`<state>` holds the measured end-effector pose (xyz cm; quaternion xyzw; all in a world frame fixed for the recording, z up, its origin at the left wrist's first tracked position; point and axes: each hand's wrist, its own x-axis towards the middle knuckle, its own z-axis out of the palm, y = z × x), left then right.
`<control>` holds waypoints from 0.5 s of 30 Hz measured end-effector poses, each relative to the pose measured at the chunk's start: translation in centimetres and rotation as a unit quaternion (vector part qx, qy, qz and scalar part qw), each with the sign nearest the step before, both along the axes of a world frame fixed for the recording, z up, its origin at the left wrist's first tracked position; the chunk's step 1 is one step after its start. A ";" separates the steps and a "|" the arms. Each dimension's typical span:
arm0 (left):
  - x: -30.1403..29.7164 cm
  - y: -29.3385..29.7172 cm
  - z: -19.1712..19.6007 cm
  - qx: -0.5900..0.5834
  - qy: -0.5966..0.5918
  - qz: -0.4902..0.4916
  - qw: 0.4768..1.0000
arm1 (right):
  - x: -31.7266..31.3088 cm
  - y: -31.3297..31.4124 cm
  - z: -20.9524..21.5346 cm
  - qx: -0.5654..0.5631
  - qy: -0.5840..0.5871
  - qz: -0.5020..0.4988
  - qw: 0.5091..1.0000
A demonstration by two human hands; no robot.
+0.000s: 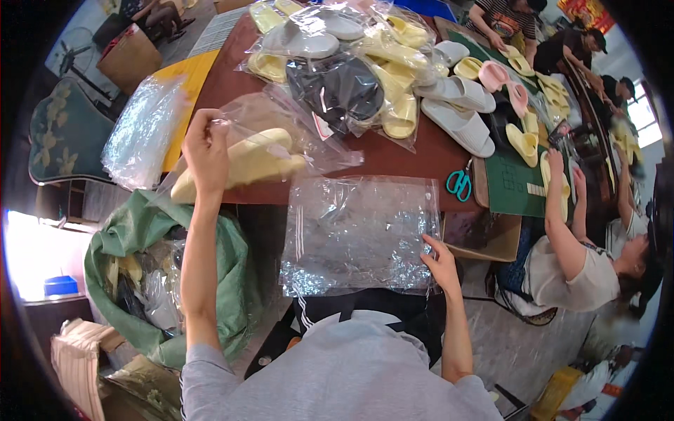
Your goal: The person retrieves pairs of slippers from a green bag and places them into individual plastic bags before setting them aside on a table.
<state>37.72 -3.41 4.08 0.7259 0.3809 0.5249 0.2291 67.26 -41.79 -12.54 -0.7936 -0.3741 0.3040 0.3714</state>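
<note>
My left hand (pixel 206 149) is raised and grips the edge of a clear plastic bag (pixel 281 133) that holds a pair of pale yellow slippers (pixel 242 165). The bagged slippers rest at the near edge of the brown table (pixel 414 158). My right hand (pixel 442 263) pinches the lower right corner of an empty clear plastic bag (pixel 358 235), which hangs flat over the table edge in front of me.
Bagged yellow, white and black slippers (pixel 351 63) pile up at the table's middle, loose slippers (pixel 463 119) and teal scissors (pixel 460 184) to the right. A stack of clear bags (pixel 144 130) lies left. A green sack (pixel 140 238) stands below. Other people work at right.
</note>
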 end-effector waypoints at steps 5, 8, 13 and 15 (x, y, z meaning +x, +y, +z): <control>2.8 -7.8 3.9 0.084 0.018 -0.041 0.995 | -0.2 -0.6 -0.5 0.003 -0.015 0.008 1.000; 4.4 -14.4 4.3 0.147 0.137 -0.182 0.963 | -0.2 -0.9 -1.4 0.023 -0.009 -0.006 1.000; 5.8 -23.5 -3.0 -0.071 0.312 -0.524 0.790 | 0.8 -1.7 -3.6 0.067 -0.016 0.033 0.997; 6.4 -22.9 -6.2 -0.117 0.225 -0.554 0.793 | 0.7 -2.1 -1.8 0.018 0.040 0.000 0.999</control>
